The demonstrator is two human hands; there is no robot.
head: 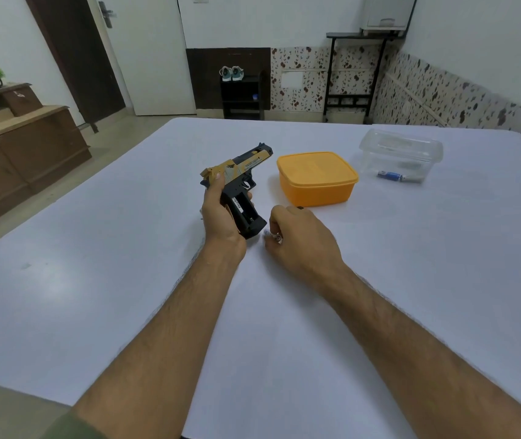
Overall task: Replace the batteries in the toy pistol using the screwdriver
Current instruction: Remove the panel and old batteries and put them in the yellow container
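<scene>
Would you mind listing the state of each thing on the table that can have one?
Toy pistol: held by the left hand, battery bay in the grip open, one battery inside.
Right hand: curled round a small battery.
Orange box: lid on.
Clear box: closed, batteries inside.

Matt black-and-tan plastic toy pistol (237,182), glossy orange plastic box (316,179), clear plastic container (402,153), smooth white tabletop (94,280).

white walls (474,33) with floral lower panels (303,83), a dark door (72,58), a wooden cabinet (21,153) left, a black shoe shelf (241,96).
</scene>
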